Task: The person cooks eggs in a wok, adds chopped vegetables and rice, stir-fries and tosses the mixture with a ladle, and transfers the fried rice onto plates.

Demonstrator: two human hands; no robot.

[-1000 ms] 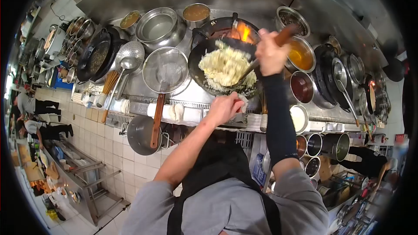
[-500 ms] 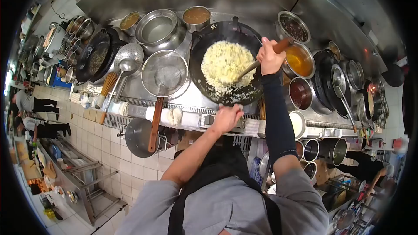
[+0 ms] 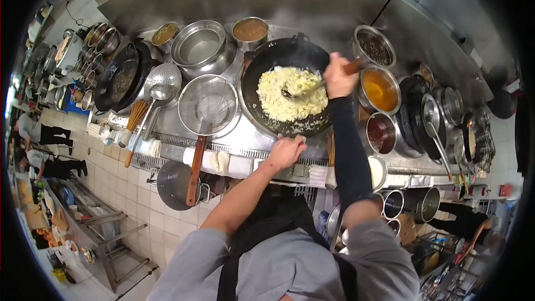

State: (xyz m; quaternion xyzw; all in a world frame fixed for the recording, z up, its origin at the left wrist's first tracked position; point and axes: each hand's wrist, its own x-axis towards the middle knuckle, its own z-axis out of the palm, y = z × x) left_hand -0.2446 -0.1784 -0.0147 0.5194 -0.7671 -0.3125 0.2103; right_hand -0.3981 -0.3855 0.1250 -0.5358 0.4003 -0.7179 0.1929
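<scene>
In the head view my right hand (image 3: 341, 77) is closed around the wooden-handled ladle (image 3: 313, 88), whose bowl is in the rice. Pale yellow, egg-coated fried rice (image 3: 292, 108) lies heaped in the black wok (image 3: 271, 56), with loose grains scattered about it. Fingers curled, my left hand (image 3: 285, 152) grips the wok's near rim; whether a cloth lies under the fingers cannot be made out. Left of the wok, a wire strainer (image 3: 207, 97) rests with its wooden handle pointing at me.
A perforated skimmer (image 3: 163, 78) and a black wok (image 3: 120, 75) stand left. Behind are a water pot (image 3: 203, 47) and a broth pot (image 3: 250, 29). At right are yellow oil (image 3: 380, 90), red sauce (image 3: 380, 134) and another ladle (image 3: 437, 128). Other people stand far left and right.
The wok's far rim has dropped toward me and the rice has shifted in it. The ladle's bowl has moved left and up, and my right hand slightly left and down.
</scene>
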